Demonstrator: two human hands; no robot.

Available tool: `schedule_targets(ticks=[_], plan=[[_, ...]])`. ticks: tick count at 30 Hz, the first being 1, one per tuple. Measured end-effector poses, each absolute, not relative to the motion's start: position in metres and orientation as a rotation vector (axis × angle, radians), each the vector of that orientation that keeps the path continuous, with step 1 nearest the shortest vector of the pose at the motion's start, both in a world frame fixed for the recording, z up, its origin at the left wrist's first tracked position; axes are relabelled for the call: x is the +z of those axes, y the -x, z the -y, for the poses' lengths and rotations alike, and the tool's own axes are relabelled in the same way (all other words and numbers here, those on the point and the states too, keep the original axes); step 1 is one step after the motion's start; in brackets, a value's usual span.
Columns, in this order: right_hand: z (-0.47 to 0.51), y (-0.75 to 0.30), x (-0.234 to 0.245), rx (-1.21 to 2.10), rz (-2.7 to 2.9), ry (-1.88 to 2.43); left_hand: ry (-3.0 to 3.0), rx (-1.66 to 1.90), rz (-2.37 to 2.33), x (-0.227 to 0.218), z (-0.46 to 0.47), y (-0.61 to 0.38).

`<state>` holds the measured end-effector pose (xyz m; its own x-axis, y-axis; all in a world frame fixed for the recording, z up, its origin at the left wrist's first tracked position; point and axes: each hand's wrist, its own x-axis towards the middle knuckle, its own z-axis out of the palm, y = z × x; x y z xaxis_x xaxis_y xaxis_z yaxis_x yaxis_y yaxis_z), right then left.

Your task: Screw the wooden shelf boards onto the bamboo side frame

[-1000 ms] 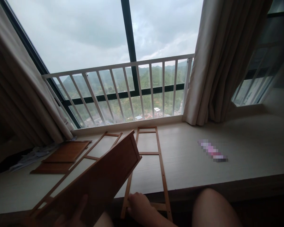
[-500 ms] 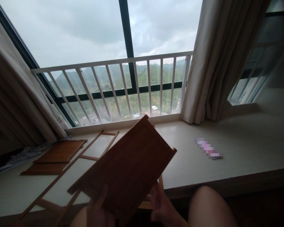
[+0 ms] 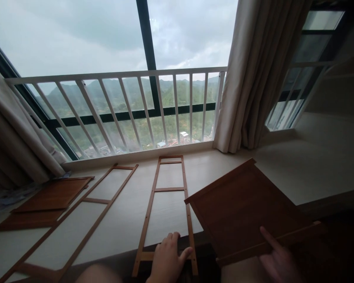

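Observation:
My right hand (image 3: 280, 259) grips a brown wooden panel (image 3: 247, 208) by its lower edge, one finger lying on its face. The panel is held tilted, over the front edge of the sill at the right, with a narrow strip along two opposite sides. My left hand (image 3: 169, 255) is over the near end of a ladder-like wooden frame (image 3: 169, 189), by its lowest crossbar. Its fingers point forward and its thumb stands apart. Whether it touches the crossbar I cannot tell.
A second ladder-like frame (image 3: 96, 201) lies to the left on the pale sill (image 3: 115, 232). Beyond it are stacked brown panels (image 3: 53, 194). White railing (image 3: 118, 75) and a window stand behind, with curtains (image 3: 238, 78) at both sides. My knee (image 3: 98, 274) is below.
The panel has moved from the centre to the right, now in my right hand only. My left hand has left it and come to the middle frame. The view has shifted right.

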<state>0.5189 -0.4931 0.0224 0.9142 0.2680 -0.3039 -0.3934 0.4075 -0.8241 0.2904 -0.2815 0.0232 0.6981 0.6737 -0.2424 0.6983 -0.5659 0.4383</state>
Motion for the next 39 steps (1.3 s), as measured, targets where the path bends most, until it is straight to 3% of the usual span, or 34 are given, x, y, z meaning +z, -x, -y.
schedule_targets(ticks=[4, 8, 13, 19, 22, 33, 39], plan=[[0.498, -0.518, 0.010, 0.410, -0.199, 1.036, -2.457, -0.273, -1.028, 0.014, 0.285, -0.292], [0.491, -0.519, -0.001, 0.413, -0.177, 1.016, -2.468, -0.203, -1.024, 0.015, 0.286, -0.294], [0.484, -0.521, -0.005, 0.459, -0.163, 1.011, -2.413, 0.153, -0.967, 0.020, 0.266, -0.270], [0.474, -0.518, -0.002, 0.466, -0.183, 0.975, -1.731, 0.726, -0.947, 0.023, 0.215, -0.227], [0.470, -0.524, 0.001, 0.409, -0.153, 1.000, -1.543, 0.833, -0.859, 0.032, 0.190, -0.218], [0.431, -0.536, 0.033, 0.324, 0.095, 1.165, -1.295, 0.880, -0.647, 0.056, 0.139, -0.261], [0.398, -0.566, 0.078, 0.505, 0.516, 1.384, -1.264, 0.921, -0.568, 0.049, 0.133, -0.293]])
